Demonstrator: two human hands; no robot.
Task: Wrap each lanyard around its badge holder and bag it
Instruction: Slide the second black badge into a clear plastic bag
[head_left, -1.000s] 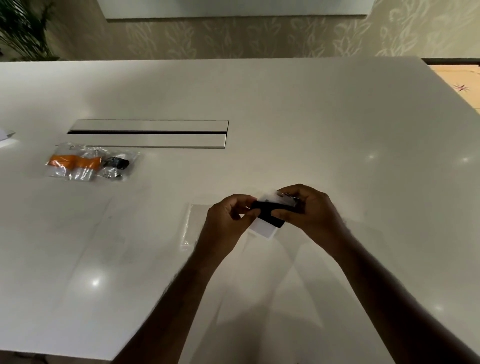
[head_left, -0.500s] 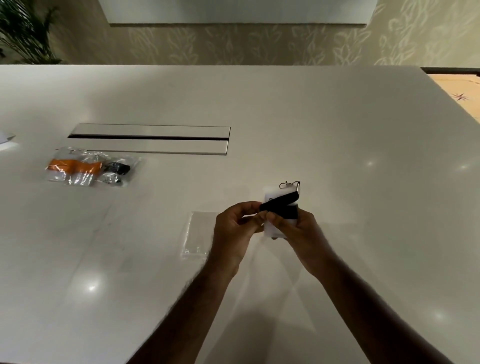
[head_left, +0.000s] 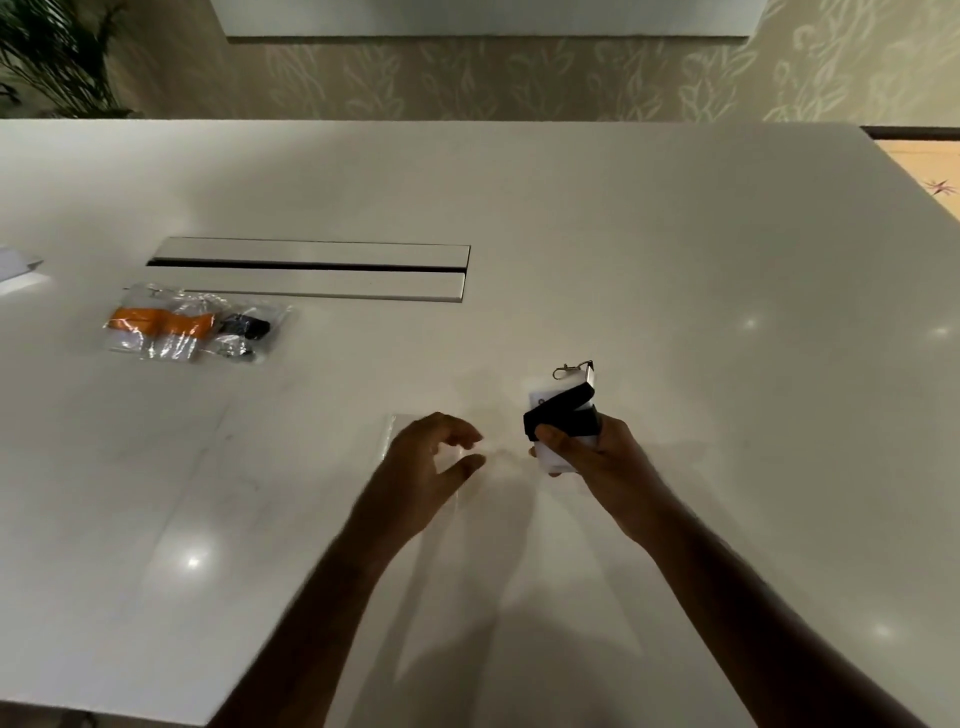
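- The left hand (head_left: 434, 462) has let go of the bundle it was pinching half a second ago and has dropped toward the flat clear plastic bag (head_left: 390, 436) lying on the glossy white worktop (head_left: 675, 249); its fingers are loosely curled and apart, holding nothing, though motion blur hides whether they touch the bag.
- The right hand (head_left: 592, 452) alone now holds the white card badge holder (head_left: 558, 457), thumb and fingers curled round it, raised just above the worktop and right of the bag.
- The black fabric lanyard (head_left: 561, 418) is wound across the holder, so wrapping looks finished and bagging seems next.
- The holder's long axis runs away from the person, tilting slightly right; the small metal swivel clip (head_left: 571, 370) sticks out at the far end.
- A filled clear bag with orange and black lanyards (head_left: 197, 327) lies far left.
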